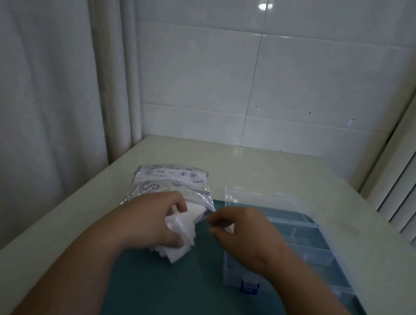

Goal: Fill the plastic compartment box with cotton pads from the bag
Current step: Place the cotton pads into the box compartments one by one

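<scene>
Down in the lower middle of the head view, the person's left hand point(154, 218) has fingers and thumb curled round a fat, fanned-out wad of cotton pads point(181, 233), which is half out of the mouth of the bag point(171, 183). The bag lies flat on the table point(262, 165), just above that hand in the frame, with its open end overlapping the top edge of the teal mat point(169, 296).

The right hand point(243, 235) sits just right of the bag's mouth with its fingers curled in. It might be pinching the plastic lip to hold it down, but that bit is blurry, so honestly can't tell if it has hold of anything.

The plastic compartment box point(317, 256) is at the right of the frame on the mat. Its lid point(260, 199) is tipped up and back, the blue latch point(249, 287) faces the bottom edge, and the compartments that show look empty.

Tips for this step, imo:
- **Pin the bag:** hold it at its mouth so it doesn't slide along with the pads.
- **Go easy on the squeeze:** press the wad flat, not tight. The lower pads are splaying and would likely drop off on the way across.
- **Split the wad:** one that thick probably won't fit a single compartment, so divide it over the box rather than cramming.
</scene>
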